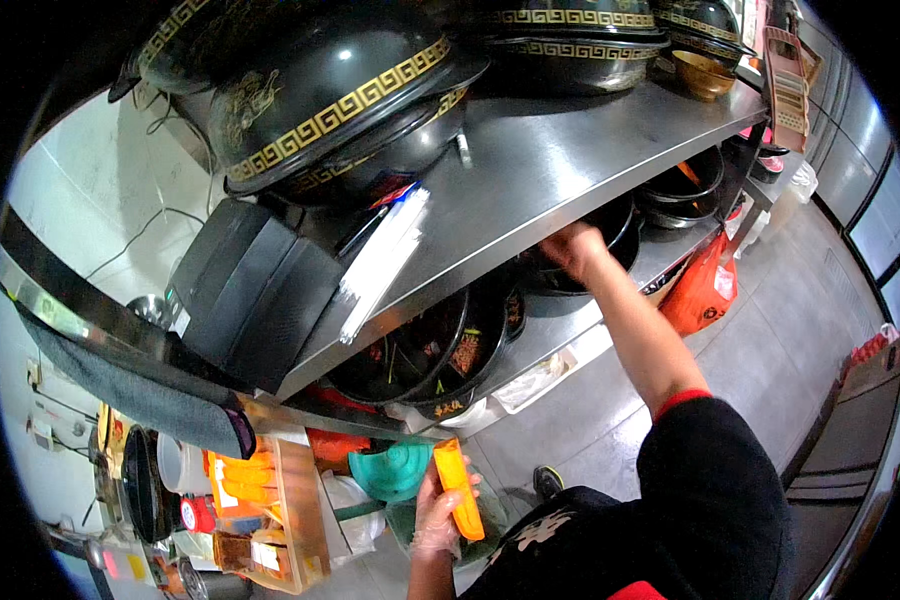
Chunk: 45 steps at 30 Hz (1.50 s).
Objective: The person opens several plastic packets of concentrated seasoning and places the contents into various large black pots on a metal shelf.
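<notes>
In my left hand (436, 510), which wears a clear plastic glove, is an orange-yellow packet (459, 491). The packet is long and narrow and stands tilted across my fingers. My right hand (576, 249) reaches under the edge of a steel shelf (570, 161), at a large black bowl (621, 247). Its fingers are blurred and shaded there, so what they touch is hidden. Further left on the lower level are two more black bowls, one (412, 352) overlapping the other (487, 352), with bits of red and green food in them.
Black lidded pots (337, 97) with gold key-pattern bands stand on the shelf, beside a black box-shaped device (251, 292) and a bundle of white sticks (382, 262). A red plastic bag (701, 289) hangs at the right. Lower left, a crate (304, 510) holds orange packets. A green-lidded bin (394, 469) is nearby.
</notes>
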Motion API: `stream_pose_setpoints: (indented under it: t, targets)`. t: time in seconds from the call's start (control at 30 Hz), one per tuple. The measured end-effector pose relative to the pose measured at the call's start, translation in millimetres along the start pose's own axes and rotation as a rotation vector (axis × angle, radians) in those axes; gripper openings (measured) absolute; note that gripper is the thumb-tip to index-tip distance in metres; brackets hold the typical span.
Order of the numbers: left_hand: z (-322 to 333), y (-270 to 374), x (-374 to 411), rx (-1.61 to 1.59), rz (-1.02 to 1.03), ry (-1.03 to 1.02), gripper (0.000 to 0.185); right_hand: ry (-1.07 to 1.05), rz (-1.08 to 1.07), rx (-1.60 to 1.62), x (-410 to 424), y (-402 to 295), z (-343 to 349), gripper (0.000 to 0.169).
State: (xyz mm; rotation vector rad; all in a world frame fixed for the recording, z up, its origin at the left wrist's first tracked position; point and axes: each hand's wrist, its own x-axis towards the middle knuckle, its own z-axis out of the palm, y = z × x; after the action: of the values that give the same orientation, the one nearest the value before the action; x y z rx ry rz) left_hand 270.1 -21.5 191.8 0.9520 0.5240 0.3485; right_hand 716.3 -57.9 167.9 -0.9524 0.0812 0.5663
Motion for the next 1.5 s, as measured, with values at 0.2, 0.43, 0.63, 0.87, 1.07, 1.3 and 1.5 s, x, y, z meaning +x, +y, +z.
stream_pose_setpoints:
  t: [0.2,0.43,0.63,0.87,1.07,1.3,1.5]
  targets:
    - [-22,7,-15,-0.077,-0.016,0.073,0.066,-0.981,0.429,-0.530,-213,109,40,0.024]
    - [-32,34,-48,0.006,0.140,0.003,0.068,-0.993,0.430,-0.438,-306,136,84,0.018]
    - [-80,25,-102,-0.031,0.272,0.070,0.072,-1.003,0.512,-0.519,-361,165,117,0.016]
    - [-112,32,-159,-0.091,0.348,0.143,0.079,-1.036,0.650,-0.532,-407,195,144,0.014]
    - [-123,45,-193,-0.163,0.382,0.225,0.081,-0.935,0.692,-0.559,-429,219,150,0.011]
    - [-149,37,-206,-0.262,0.416,0.272,0.075,-0.816,0.672,-0.692,-441,258,128,0.011]
    - [-143,34,-199,-0.356,0.418,0.163,0.071,-0.846,0.634,-0.762,-454,277,118,0.010]
